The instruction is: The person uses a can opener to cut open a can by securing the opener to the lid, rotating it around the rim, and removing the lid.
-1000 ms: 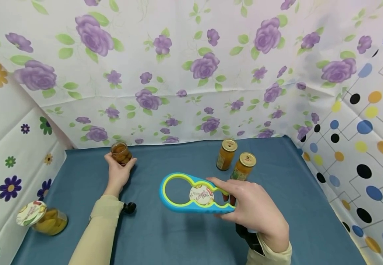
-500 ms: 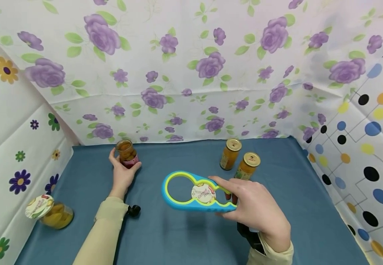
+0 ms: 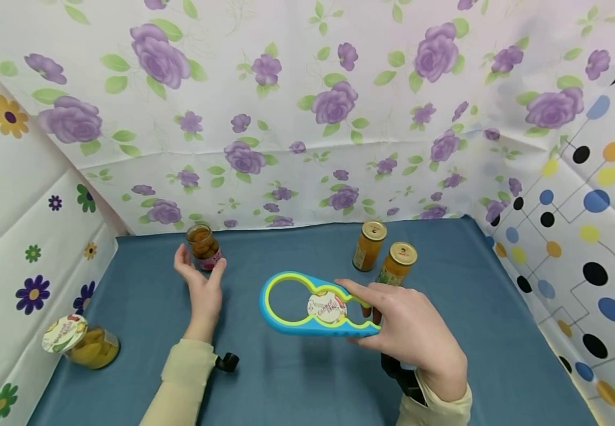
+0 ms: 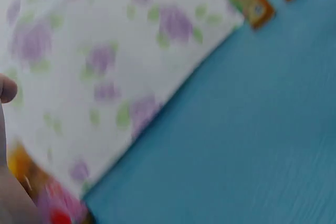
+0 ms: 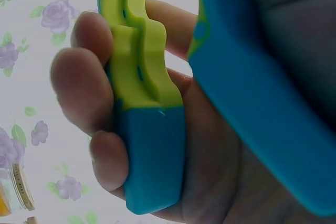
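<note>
In the head view my right hand grips a blue and lime-green jar opener above the table. A round white printed lid sits in the opener's middle opening. In the right wrist view several fingers curl round the blue and green handle. At the back left stands a lidless glass jar of brown round fruit with a pink label. My left hand is just in front of that jar, thumb and fingers spread apart. In the left wrist view the jar's pink label shows blurred beside the thumb.
Two jars with gold lids, a rear jar and a front jar, stand at the back right. At the left edge is a jar of yellow fruit with a white printed lid. A flowered cloth backs the blue table.
My left hand has let go of the brown-fruit jar, its fingers spreading and drawing back a little. My right hand still holds the jar opener in nearly the same place.
</note>
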Demonstrator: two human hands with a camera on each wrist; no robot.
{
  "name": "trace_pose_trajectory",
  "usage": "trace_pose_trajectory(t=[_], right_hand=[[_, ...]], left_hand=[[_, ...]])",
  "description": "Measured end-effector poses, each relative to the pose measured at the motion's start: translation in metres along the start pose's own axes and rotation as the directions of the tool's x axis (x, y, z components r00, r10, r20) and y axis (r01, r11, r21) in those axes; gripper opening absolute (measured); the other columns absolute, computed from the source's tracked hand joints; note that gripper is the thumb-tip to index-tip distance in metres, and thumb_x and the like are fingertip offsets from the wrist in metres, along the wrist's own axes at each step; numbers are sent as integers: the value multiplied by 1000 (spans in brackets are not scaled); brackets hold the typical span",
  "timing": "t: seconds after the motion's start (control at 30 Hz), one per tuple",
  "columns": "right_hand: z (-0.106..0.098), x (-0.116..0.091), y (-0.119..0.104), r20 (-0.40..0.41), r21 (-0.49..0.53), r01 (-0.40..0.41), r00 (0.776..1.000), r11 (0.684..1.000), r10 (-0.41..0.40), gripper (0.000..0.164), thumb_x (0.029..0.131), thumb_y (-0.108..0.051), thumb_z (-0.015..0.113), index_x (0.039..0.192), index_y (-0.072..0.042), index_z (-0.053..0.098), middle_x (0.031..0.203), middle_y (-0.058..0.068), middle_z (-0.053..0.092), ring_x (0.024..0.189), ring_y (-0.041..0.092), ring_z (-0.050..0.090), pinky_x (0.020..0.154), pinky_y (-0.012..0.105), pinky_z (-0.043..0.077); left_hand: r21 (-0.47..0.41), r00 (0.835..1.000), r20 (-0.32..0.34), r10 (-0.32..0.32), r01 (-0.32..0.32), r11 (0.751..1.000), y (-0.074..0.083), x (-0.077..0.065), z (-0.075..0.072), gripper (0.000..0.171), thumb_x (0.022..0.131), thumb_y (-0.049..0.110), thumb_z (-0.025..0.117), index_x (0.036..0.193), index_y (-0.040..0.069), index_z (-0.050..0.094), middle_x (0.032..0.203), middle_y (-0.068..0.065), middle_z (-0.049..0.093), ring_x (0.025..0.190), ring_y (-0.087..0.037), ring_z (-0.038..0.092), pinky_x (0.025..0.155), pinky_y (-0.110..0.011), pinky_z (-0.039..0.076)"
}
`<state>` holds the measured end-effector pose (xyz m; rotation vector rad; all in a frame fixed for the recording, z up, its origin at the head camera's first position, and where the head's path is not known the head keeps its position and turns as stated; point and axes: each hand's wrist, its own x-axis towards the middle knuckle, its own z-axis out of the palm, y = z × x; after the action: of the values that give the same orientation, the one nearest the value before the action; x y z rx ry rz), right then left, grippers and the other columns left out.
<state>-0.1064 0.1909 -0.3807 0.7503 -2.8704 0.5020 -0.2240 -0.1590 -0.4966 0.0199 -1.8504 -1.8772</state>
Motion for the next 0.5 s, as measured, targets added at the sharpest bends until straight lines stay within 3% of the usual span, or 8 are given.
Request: trace_pose_trajectory(t=[0.1,0.17,0.23,0.37,0.5], right_hand=[[1,1,0,4,-3,-2,1000,1000,2,93,68,-44,88,147,-49,38,86,-23,55,69,-4,51,54,22,46],[1,1,0,5,-2,-2,1000,1000,3,93,68,-43,88,147,-49,38,86,-23,55,69,-4,52,54,22,46],[2,2,0,4,3,-3,1000,1000,3,93,68,-42,88,147,-48,38,85,-23,54,68,-3,52,54,22,46],[2,3,0,-11,5,8,1000,1000,-8,94,68,-39,88,148,-46,39,83,-23,53,66,-3,50,53,22,45],[3,7,1,-43,1,35,998,999,-35,93,69,-39,87,148,-43,40,81,-23,50,64,-4,47,52,22,43]], left_hand=[[-64,988,33,150,-148,987,34,-17,15,77,94,-4,57,150,-3,4,158,-19,0,145,-27,-2,118,-56,-1],[-152,969,47,242,-233,961,47,-27,23,74,92,-10,54,149,-5,7,157,-21,3,144,-29,1,117,-55,-1],[-241,952,68,298,-274,931,55,-36,31,72,90,-15,51,148,-5,9,156,-21,6,143,-32,4,118,-53,1],[-373,930,180,322,-238,897,65,-55,41,66,92,-13,44,148,-2,10,153,-24,14,140,-40,14,116,-50,12],[-417,909,337,244,-89,905,75,-72,48,57,95,-9,34,147,-2,14,147,-28,26,135,-42,25,113,-44,26]])
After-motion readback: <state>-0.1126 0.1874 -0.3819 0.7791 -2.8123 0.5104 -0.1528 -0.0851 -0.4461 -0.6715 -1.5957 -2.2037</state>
